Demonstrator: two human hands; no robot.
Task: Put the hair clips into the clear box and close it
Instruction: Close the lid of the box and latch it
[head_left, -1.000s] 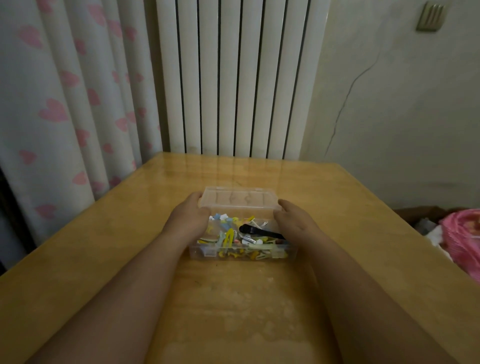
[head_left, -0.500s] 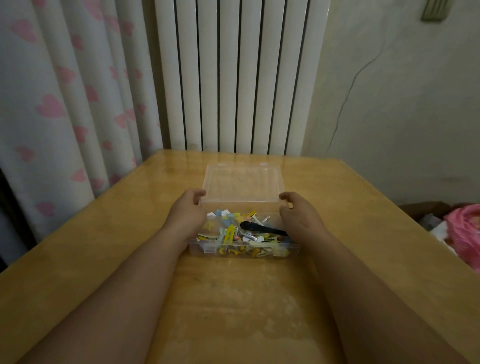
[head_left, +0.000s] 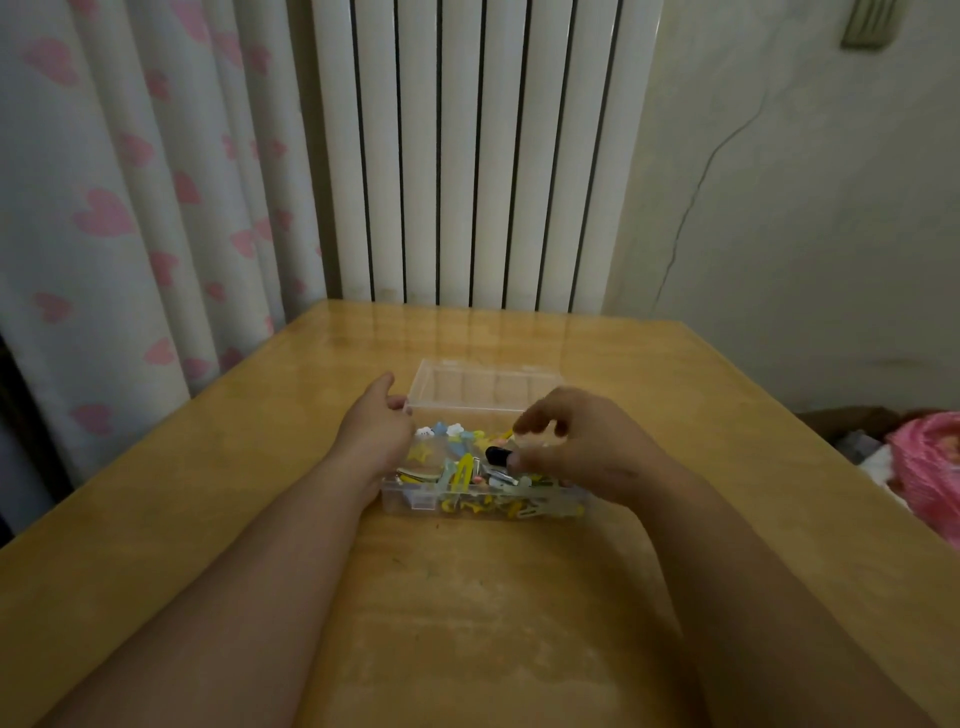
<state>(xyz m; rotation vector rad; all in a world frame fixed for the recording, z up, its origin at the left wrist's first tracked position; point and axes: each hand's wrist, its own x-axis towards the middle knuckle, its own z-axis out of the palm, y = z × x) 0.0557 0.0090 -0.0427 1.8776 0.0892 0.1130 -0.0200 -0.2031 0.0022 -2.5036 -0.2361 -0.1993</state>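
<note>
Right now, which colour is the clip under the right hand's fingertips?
Black. The black clip lies in the clear box; the head view shows it best.

Right hand (head_left: 582, 447) seemingly pinches black clip (head_left: 496, 456) (over open box (head_left: 415, 501)).

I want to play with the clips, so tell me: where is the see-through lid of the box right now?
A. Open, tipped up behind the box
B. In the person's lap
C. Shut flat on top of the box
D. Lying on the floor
A: the lid stands open at the far side of the clear box, leaving the hair clips uncovered while the right hand reaches in among them.
</note>
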